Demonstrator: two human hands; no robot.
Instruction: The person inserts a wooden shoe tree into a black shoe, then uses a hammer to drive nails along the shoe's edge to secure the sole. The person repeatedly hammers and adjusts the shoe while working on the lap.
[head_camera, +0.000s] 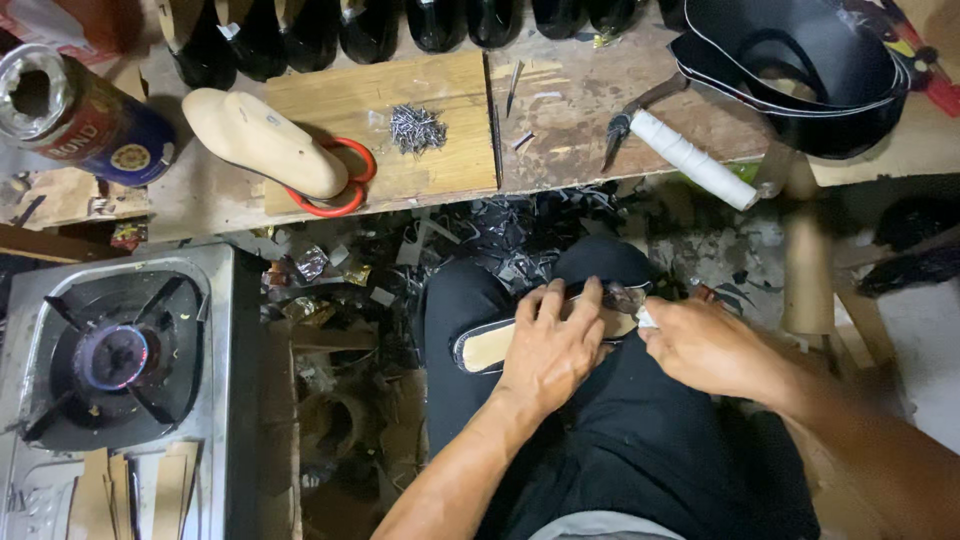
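A shoe on its last lies sole-up across my lap: a tan insole (490, 347) rimmed by black upper material. My left hand (553, 345) presses down on the shoe and grips it, fingers spread over the sole. My right hand (705, 345) is closed on a small tool with a white handle end (645, 318) whose metal jaws (622, 297) sit at the shoe's edge near my left fingertips.
A lit gas burner (115, 357) is at left. The bench above holds a tan shoe last (262, 140) on red-handled scissors (345, 195), a pile of small nails (415, 128), white-handled pincers (680, 150), a tin can (75, 110) and black shoe uppers (800, 60). Scraps litter the floor.
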